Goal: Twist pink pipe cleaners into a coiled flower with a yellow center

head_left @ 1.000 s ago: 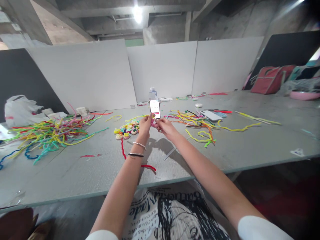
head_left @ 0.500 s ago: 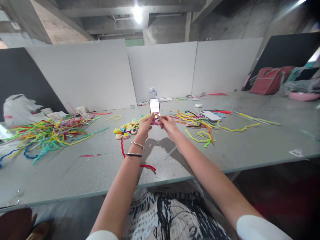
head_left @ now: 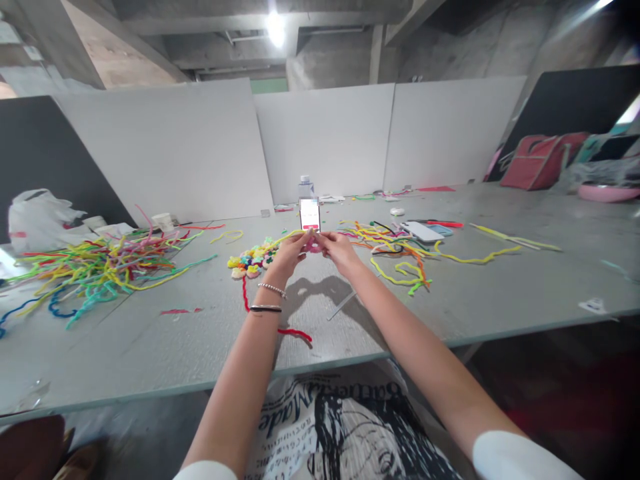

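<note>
Over the middle of the table, my left hand [head_left: 292, 253] and my right hand [head_left: 340, 251] meet, fingers pinched on a small pink fuzzy pipe-cleaner piece [head_left: 314, 246]. Its exact shape is partly hidden by the fingers. Just behind them a lit phone [head_left: 309, 212] stands upright. Beside my left hand lies a cluster of small pipe-cleaner flowers [head_left: 250, 260] in yellow, cream and other colours. A red pipe cleaner [head_left: 296, 333] lies on the table, partly hidden by my left forearm.
A tangled heap of pipe cleaners [head_left: 115, 260] covers the left side; loose yellow and orange pipe cleaners [head_left: 400, 248] lie right of my hands. A white phone-like slab [head_left: 423, 231], a clear bottle [head_left: 305, 186], a plastic bag [head_left: 43, 220] and a red bag [head_left: 543, 160] are farther off.
My fingers have shifted slightly around the pink piece, and more of it shows between them. My left wrist has moved a little to the left. Everything else looks unmoved.
</note>
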